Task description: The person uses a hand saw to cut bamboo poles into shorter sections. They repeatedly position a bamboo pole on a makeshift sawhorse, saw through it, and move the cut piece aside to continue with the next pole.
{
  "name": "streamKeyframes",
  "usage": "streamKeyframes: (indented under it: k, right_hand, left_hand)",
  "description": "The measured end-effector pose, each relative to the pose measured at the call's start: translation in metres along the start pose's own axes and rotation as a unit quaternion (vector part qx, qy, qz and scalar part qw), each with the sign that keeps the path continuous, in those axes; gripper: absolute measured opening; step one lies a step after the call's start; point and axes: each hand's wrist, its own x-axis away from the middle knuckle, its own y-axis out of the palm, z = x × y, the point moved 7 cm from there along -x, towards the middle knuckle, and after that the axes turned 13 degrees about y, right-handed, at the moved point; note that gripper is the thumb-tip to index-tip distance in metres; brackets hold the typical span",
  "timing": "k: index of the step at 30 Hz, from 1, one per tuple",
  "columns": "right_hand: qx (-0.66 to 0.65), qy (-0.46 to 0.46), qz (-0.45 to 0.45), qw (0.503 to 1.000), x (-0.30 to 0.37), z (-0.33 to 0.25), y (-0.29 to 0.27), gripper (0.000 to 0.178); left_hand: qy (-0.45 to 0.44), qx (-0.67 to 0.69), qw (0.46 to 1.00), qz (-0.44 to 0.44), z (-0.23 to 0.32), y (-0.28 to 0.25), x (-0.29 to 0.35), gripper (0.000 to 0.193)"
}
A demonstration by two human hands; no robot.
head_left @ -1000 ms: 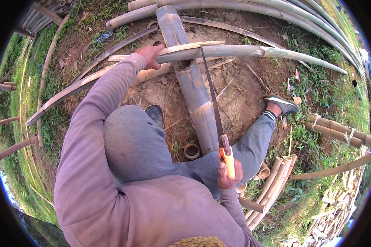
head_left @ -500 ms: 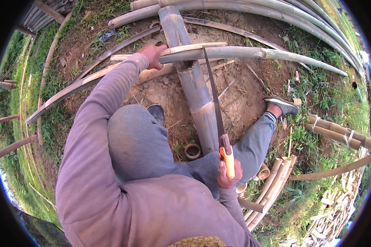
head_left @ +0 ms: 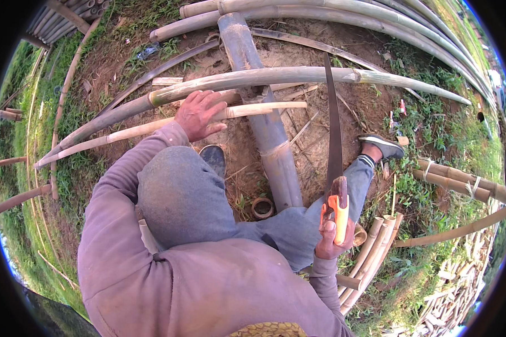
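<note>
My left hand (head_left: 199, 116) lies with fingers spread on a thin, pale bamboo pole (head_left: 138, 128). The thin pole's right end rests across a thick bamboo log (head_left: 278, 163) lying lengthwise before me. Just beyond, a longer grey-green bamboo pole (head_left: 303, 74) also crosses the log, near a notch in it. Low on the right, my right hand (head_left: 334, 240) grips the orange handle of a handsaw (head_left: 335, 132). Its dark blade points away from me. In this view the tip overlaps the longer pole; whether they touch I cannot tell.
Several long bamboo poles (head_left: 298, 14) lie at the far side. Cut bamboo lengths (head_left: 371, 253) are stacked at my right, with tied poles (head_left: 455, 180) beyond. A short bamboo ring (head_left: 262, 208) sits beside the log. My feet stand either side of the log.
The thin pole has shifted toward me, off the longer pole. My left hand has loosened its grip and come nearer. My right hand has carried the saw rightward, away from the thin pole.
</note>
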Motion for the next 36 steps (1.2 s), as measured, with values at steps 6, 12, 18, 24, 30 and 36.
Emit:
streamKeyframes:
  k: [6,12,18,24,30,36]
  right_hand:
    - [-0.046,-0.03,-0.059,0.997,-0.036,-0.012,0.077,0.048]
    - [-0.085,-0.006,-0.079,0.993,-0.043,-0.033,0.111,0.05]
    - [-0.058,-0.019,-0.099,0.993,-0.043,-0.021,0.121,0.06]
    - [-0.045,-0.018,-0.107,0.993,-0.04,-0.018,0.118,0.056]
    - [-0.026,-0.029,-0.104,0.994,-0.037,-0.025,0.12,0.052]
    - [0.015,-0.062,-0.095,0.993,-0.044,-0.035,0.127,0.048]
  left_hand:
    - [-0.07,-0.04,0.996,0.039,-0.034,-0.007,-0.016,0.075]
    - [-0.258,0.109,0.922,-0.267,-0.102,0.042,-0.035,0.057]
    - [-0.232,0.065,0.948,-0.21,-0.098,0.045,-0.031,0.046]
    - [-0.239,0.08,0.943,-0.217,-0.099,0.04,-0.033,0.044]
    - [-0.24,0.081,0.944,-0.213,-0.099,0.042,-0.031,0.042]
    - [-0.244,0.085,0.94,-0.224,-0.102,0.041,-0.036,0.048]
